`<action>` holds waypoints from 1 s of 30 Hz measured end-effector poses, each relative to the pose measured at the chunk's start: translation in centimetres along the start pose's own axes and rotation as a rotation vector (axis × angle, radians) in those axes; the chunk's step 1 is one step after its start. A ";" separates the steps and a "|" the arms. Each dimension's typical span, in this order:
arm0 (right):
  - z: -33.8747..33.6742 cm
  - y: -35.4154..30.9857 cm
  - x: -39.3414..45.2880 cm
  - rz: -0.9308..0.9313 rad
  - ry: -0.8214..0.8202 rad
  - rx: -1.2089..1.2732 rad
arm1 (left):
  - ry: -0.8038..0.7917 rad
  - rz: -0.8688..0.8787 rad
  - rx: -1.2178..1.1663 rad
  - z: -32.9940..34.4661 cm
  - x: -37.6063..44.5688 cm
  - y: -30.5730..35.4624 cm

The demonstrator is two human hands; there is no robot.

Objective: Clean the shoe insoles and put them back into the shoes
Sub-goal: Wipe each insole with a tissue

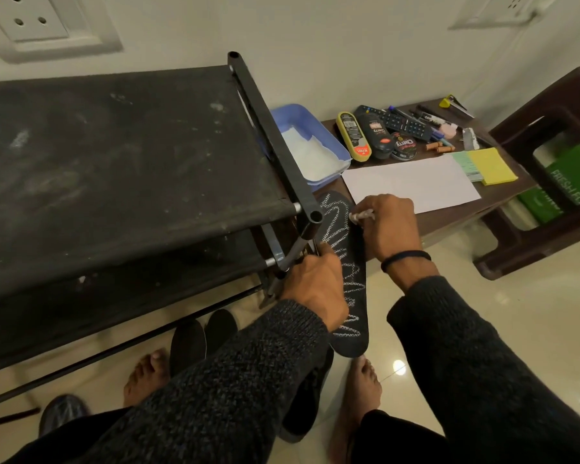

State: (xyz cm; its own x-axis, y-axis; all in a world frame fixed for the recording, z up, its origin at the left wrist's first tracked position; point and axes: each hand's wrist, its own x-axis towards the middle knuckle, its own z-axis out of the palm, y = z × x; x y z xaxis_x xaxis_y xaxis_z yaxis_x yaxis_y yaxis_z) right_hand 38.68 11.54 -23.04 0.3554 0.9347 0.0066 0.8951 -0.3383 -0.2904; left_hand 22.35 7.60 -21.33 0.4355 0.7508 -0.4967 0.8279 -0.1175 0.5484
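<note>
Two hands are working on one black insole [344, 262], which is lying with its toe end on the near edge of the brown surface [449, 214] and its heel end hanging out over the floor. White zigzag lines are covering the insole. The left hand [312, 289] is curling its fingers around the left edge of the insole, just beside the black rack [131, 169]. The right hand [387, 226] is pinching a small white piece [360, 216], maybe chalk or a cloth end, I cannot tell, and is touching it to the toe end of the insole.

I think several things could go wrong. Most of the insole has no support under it, so if the left hand is loosening while the right hand is pressing, the insole could bend or slip down to the floor. The white sheet [412, 182] is lying just behind the insole, so white dust could be getting on it. The rack post is very near the left hand and could be catching the knuckles.

Some writing is readable behind the insole. A round tin [404, 146] is showing the word "Cherry", and the dark bottle [379, 135] beside it seems to have the same word. The yellow sponge case [354, 137] has a red label too small to read. Far right of the insole, a green bag [570, 175] is showing "FRESH FO". Dark shoes [188, 346] are standing on the floor below the insole, near the bare feet.
</note>
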 end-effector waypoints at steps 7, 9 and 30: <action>-0.3 -0.8 -3.8 0.043 -0.217 -0.176 | 0.049 0.020 -0.028 0.0 0.0 -0.3; -0.4 -1.3 -4.2 0.067 -0.146 -0.106 | 0.056 0.016 -0.038 -0.2 0.1 -0.3; -0.3 -1.4 -5.9 -0.232 -0.006 -0.063 | 0.078 0.045 -0.077 -0.9 -0.6 -0.2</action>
State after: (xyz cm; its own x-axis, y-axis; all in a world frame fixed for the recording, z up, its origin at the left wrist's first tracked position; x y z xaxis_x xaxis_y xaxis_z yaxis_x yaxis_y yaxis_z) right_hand 35.37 6.46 -22.36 0.1367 0.9888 0.0601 0.9676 -0.1203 -0.2218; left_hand 21.59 7.78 -20.52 0.4403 0.7947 -0.4178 0.7772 -0.1044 0.6205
